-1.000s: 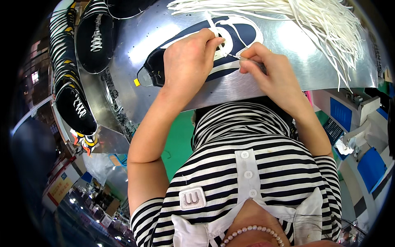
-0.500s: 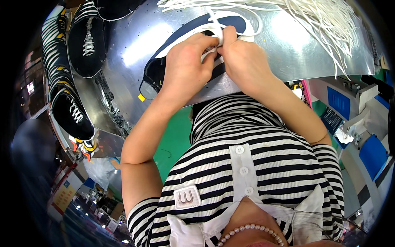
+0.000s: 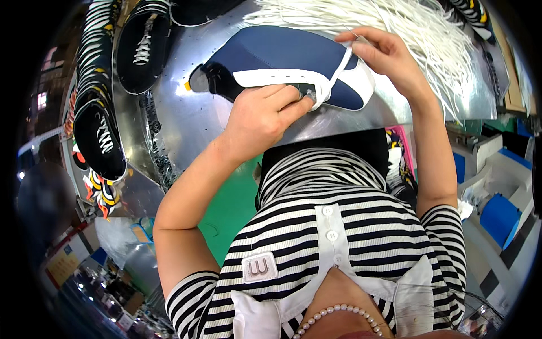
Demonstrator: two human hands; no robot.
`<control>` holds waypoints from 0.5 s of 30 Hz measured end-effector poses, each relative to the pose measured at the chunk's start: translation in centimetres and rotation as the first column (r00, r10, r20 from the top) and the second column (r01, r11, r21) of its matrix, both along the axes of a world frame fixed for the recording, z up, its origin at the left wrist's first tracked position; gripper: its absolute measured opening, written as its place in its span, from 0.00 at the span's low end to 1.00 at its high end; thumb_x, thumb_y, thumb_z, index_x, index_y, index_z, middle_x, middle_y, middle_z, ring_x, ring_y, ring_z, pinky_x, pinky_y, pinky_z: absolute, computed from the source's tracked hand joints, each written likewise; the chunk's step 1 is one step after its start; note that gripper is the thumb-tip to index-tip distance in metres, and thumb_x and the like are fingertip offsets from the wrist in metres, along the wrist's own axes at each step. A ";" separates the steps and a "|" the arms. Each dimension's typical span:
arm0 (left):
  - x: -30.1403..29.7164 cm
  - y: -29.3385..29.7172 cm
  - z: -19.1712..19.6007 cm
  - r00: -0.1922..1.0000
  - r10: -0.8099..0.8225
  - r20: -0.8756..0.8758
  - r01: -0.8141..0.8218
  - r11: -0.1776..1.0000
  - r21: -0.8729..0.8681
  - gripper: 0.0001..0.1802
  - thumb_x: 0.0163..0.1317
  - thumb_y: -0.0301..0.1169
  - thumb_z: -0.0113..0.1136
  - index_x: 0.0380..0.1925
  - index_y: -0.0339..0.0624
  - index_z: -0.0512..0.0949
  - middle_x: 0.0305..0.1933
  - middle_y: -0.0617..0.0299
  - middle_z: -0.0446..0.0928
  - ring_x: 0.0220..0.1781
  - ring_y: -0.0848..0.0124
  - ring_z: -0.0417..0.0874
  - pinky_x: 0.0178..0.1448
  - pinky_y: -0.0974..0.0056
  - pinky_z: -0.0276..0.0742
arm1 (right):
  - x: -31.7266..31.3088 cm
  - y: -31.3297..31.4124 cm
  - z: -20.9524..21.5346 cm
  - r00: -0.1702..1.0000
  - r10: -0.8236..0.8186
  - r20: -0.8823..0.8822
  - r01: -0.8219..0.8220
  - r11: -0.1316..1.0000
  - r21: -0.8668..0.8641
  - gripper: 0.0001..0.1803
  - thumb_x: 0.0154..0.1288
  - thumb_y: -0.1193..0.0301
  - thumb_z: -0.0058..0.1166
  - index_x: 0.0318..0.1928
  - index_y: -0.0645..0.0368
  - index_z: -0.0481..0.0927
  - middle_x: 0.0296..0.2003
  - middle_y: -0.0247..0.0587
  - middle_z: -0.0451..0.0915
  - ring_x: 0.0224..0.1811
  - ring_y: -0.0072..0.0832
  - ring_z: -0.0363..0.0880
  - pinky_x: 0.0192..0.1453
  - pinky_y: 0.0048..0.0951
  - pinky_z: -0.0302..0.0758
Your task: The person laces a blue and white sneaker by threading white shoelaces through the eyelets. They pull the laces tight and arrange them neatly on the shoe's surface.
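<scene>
Shoe upper (image 3: 271, 48) on table (image 3: 183, 127); lace pile (image 3: 432, 42) behind (rightward); other uppers (image 3: 132, 59) left

Person in black-and-white striped top (image 3: 299, 226), short sleeves (image 3: 446, 243), bead necklace (image 3: 341, 308).
Ribbed knit, horizontal stripes; white placket (image 3: 332, 247), three round white buttons; wide white collar (image 3: 255, 313); pale square patch (image 3: 259, 266), darker raised mark, left chest; single strand, round pale beads; black lower garment (image 3: 361, 148) by metal table's (image 3: 361, 120) near edge; left hand (image 3: 262, 116), right hand (image 3: 390, 59) bare.
</scene>
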State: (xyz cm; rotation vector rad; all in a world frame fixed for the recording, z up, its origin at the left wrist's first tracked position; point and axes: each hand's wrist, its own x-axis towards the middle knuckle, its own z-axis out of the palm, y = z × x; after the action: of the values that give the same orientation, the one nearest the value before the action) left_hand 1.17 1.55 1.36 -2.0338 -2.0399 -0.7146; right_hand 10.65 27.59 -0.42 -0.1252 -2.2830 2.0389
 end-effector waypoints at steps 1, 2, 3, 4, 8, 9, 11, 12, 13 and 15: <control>-0.4 -0.3 0.0 1.000 0.019 0.007 -0.019 1.000 0.011 0.13 0.47 0.25 0.63 0.36 0.44 0.84 0.28 0.66 0.73 0.29 0.69 0.78 0.29 0.64 0.74 | 0.2 0.0 -0.1 0.993 -0.105 -0.056 0.110 0.990 0.091 0.17 0.67 0.62 0.60 0.53 0.55 0.83 0.41 0.29 0.84 0.35 0.14 0.73 0.40 0.17 0.69; -1.0 -0.6 0.1 0.997 0.070 0.019 -0.070 0.997 0.012 0.13 0.47 0.25 0.63 0.36 0.44 0.84 0.28 0.65 0.73 0.29 0.69 0.78 0.29 0.64 0.74 | 1.0 0.5 0.1 0.971 -0.204 -0.123 0.224 0.959 0.172 0.16 0.66 0.62 0.61 0.50 0.57 0.84 0.39 0.31 0.84 0.39 0.17 0.77 0.46 0.19 0.73; -1.5 -1.0 -0.1 0.992 0.120 0.035 -0.121 0.993 0.011 0.13 0.47 0.25 0.63 0.36 0.43 0.84 0.28 0.65 0.73 0.29 0.68 0.78 0.29 0.64 0.74 | 2.9 1.6 1.1 0.979 -0.199 0.044 0.184 0.956 0.227 0.16 0.65 0.63 0.63 0.48 0.58 0.84 0.39 0.34 0.84 0.43 0.19 0.78 0.50 0.22 0.74; -1.9 -1.5 -0.1 0.983 0.177 0.049 -0.178 0.984 0.009 0.13 0.47 0.24 0.63 0.36 0.43 0.84 0.28 0.65 0.73 0.29 0.68 0.78 0.30 0.64 0.75 | 4.5 1.3 2.1 0.996 -0.069 0.052 0.059 0.982 0.179 0.16 0.63 0.64 0.63 0.47 0.60 0.85 0.40 0.36 0.85 0.46 0.21 0.79 0.53 0.25 0.74; -2.5 -0.2 -0.2 0.973 0.199 0.121 -0.201 0.980 0.002 0.15 0.48 0.17 0.61 0.39 0.40 0.84 0.29 0.61 0.76 0.30 0.63 0.79 0.32 0.61 0.75 | 6.9 -0.5 2.3 0.993 -0.104 -0.048 0.109 0.989 0.103 0.16 0.60 0.66 0.65 0.46 0.63 0.84 0.43 0.41 0.85 0.50 0.27 0.82 0.58 0.30 0.75; -2.3 0.2 -0.3 0.975 0.176 0.135 -0.177 0.984 -0.008 0.14 0.51 0.19 0.61 0.39 0.40 0.84 0.29 0.61 0.75 0.31 0.63 0.80 0.33 0.61 0.76 | 6.3 -0.8 2.2 0.954 -0.299 -0.020 0.298 0.939 0.170 0.17 0.60 0.67 0.65 0.47 0.63 0.84 0.44 0.41 0.85 0.49 0.28 0.82 0.58 0.30 0.75; -1.9 1.3 -0.3 0.978 0.188 0.093 -0.188 0.982 -0.016 0.13 0.53 0.21 0.61 0.40 0.41 0.84 0.29 0.60 0.76 0.32 0.63 0.80 0.34 0.60 0.76 | 2.1 -0.6 1.0 0.932 -0.361 0.015 0.361 0.932 0.021 0.26 0.58 0.66 0.68 0.57 0.60 0.79 0.48 0.42 0.84 0.53 0.28 0.80 0.59 0.28 0.74; -1.9 1.6 -0.4 0.977 0.200 0.068 -0.199 0.980 -0.025 0.13 0.54 0.22 0.60 0.40 0.41 0.84 0.30 0.60 0.76 0.33 0.62 0.80 0.35 0.60 0.76 | 0.4 -1.6 -0.3 0.929 -0.352 0.111 0.324 0.922 0.211 0.30 0.58 0.69 0.66 0.61 0.63 0.75 0.50 0.39 0.83 0.54 0.22 0.77 0.60 0.24 0.71; -2.3 1.3 -0.3 0.944 0.307 0.121 -0.295 0.949 -0.112 0.13 0.56 0.25 0.62 0.42 0.42 0.84 0.31 0.58 0.77 0.36 0.58 0.81 0.40 0.59 0.77 | -0.6 -1.8 -1.8 0.922 -0.358 0.147 0.327 0.924 0.199 0.31 0.58 0.70 0.68 0.61 0.63 0.74 0.49 0.39 0.83 0.53 0.22 0.77 0.60 0.24 0.71; -4.5 0.1 -0.1 0.711 0.431 0.556 -0.228 0.889 -0.398 0.15 0.68 0.38 0.56 0.41 0.39 0.83 0.35 0.57 0.79 0.37 0.63 0.81 0.44 0.61 0.77 | -1.7 -2.0 -2.6 0.922 -0.360 0.141 0.339 0.928 0.154 0.30 0.58 0.68 0.70 0.59 0.62 0.74 0.48 0.40 0.83 0.50 0.22 0.79 0.56 0.24 0.73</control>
State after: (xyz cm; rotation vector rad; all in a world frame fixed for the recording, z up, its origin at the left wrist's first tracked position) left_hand -3.32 1.69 1.29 -1.5757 -2.9669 -1.1950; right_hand 8.92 25.56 -2.99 -0.6692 -2.2697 1.7554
